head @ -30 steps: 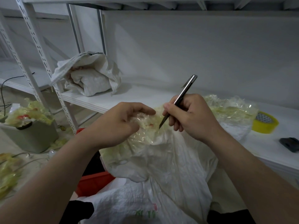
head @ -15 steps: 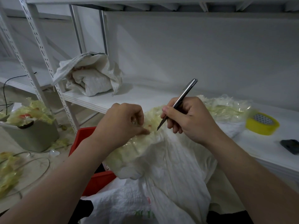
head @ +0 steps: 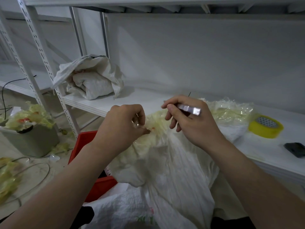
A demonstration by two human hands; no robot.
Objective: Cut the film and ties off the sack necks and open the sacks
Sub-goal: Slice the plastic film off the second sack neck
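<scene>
A white woven sack (head: 173,176) stands in front of me, its neck wrapped in yellowish clear film (head: 156,124) with a small red fleck. My left hand (head: 122,128) pinches the film at the neck. My right hand (head: 191,119) grips a slim metal knife (head: 189,109), which now lies across the hand with its butt end pointing right. The blade tip is blurred, poking up behind the fingers. More loose film (head: 231,109) lies bunched on the shelf behind the sack.
A second white sack (head: 89,80) sits open on the white shelf (head: 143,100) at the left. A yellow tape roll (head: 265,126) and a dark object (head: 295,149) lie at the right. A red crate (head: 82,146) and a grey bin (head: 33,139) full of film stand on the floor.
My right hand has turned the knife away from the neck, from point-down to lying sideways. My left hand has shifted its pinch lower on the film.
</scene>
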